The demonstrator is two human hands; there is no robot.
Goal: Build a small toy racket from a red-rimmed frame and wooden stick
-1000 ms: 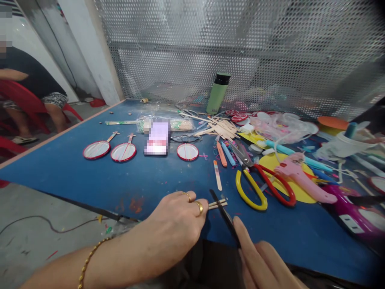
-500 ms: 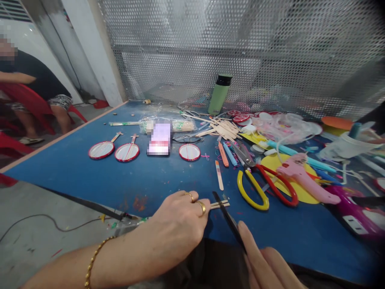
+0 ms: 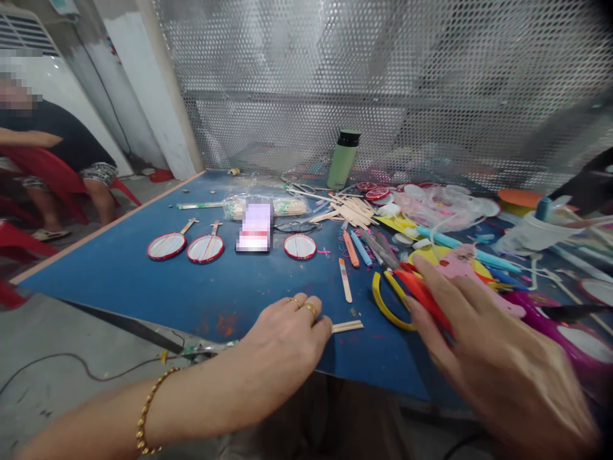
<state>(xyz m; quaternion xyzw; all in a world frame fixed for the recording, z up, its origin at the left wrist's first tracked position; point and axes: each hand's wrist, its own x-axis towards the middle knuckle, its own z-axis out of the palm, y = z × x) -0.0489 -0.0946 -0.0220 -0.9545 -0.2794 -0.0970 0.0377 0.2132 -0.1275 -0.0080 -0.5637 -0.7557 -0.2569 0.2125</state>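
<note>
**Blue worktable, both hands at its near edge**

Perforated metal sheeting (image 3: 383, 83) backs a blue table (image 3: 119, 281) strewn with craft odds and ends, seen from the head camera.

The left hand (image 3: 287, 332) rests on the table near the front edge. Its fingers are curled tight around thin wooden sticks (image 3: 347, 326), whose ends poke out to the right, flat on the blue surface. Gold rings sit on two fingers, and a gold bracelet (image 3: 148, 409) hangs at the wrist.

The right hand (image 3: 483, 338) is blurred, palm down, fingers stretched out and spread over the red-and-yellow scissors (image 3: 420, 295). The fingertips lie at the red handle, gripping nothing; whether they actually touch it I cannot tell. The scissors lie just right of the sticks, and a pink glue gun (image 3: 472, 271) sits just beyond the fingers.

Farther back lie three round red-rimmed discs (image 3: 205, 248) in a row, a heap of flat wooden sticks (image 3: 352, 209) and an upright green flask (image 3: 343, 160) by the sheeting. Off to the left, away from the table, another person (image 3: 57, 147) sits on a red chair.
</note>
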